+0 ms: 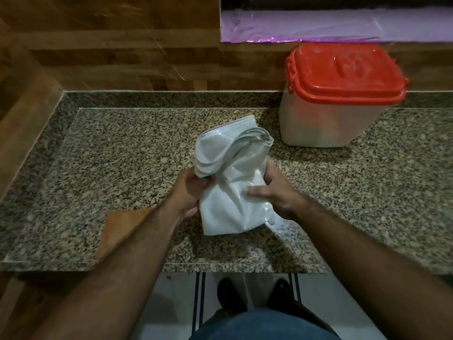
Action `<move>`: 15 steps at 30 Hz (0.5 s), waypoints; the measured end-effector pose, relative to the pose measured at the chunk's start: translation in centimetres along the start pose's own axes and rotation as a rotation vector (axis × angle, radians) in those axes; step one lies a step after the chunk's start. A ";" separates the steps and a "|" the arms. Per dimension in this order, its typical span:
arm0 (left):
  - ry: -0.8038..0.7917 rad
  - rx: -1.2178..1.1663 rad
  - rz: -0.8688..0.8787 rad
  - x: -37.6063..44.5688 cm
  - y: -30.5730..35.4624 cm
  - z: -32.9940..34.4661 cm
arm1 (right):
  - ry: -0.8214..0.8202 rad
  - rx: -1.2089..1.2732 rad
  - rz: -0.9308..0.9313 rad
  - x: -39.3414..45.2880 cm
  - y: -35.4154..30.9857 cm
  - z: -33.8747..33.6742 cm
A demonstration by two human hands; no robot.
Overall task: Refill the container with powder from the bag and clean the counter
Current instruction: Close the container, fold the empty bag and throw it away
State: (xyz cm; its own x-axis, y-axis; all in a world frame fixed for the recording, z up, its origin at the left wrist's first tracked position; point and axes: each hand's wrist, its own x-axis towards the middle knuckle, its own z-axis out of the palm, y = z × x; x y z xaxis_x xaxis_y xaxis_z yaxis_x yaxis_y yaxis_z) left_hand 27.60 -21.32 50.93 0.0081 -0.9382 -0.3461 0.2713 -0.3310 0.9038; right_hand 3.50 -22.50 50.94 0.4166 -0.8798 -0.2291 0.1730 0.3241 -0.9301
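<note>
white plastic bag [230,192] is gripped by left hand [188,190] and right hand [277,192]. next, open the red lid [343,72] on the container [316,126].

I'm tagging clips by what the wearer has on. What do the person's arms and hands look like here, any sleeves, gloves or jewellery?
Both forearms are bare with visible hair; no sleeve reaches into view. The left hand and right hand wear no gloves, and no watch, ring or bracelet shows.
</note>
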 end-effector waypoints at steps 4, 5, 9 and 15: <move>-0.128 0.044 0.034 -0.7 0.9 -0.2 | 0.105 0.054 -0.009 0.2 -0.3 -0.4; -0.126 0.078 0.040 -0.7 1.1 -0.2 | 0.114 0.069 -0.025 0.0 -0.5 -0.4; -0.151 0.138 0.045 -0.7 1.3 -0.5 | 0.061 0.055 0.090 0.0 -0.7 -1.2; -0.180 0.428 0.204 0.1 1.3 -1.4 | -0.081 0.405 0.316 0.5 -2.3 -1.4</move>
State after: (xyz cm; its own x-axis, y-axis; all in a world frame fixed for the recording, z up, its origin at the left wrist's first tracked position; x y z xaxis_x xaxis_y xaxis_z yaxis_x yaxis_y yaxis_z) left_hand 29.26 -21.70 51.71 -0.1561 -0.9782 -0.1371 -0.1377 -0.1159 0.9837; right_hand 2.03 -24.17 52.56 0.5693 -0.6928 -0.4426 0.3527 0.6922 -0.6297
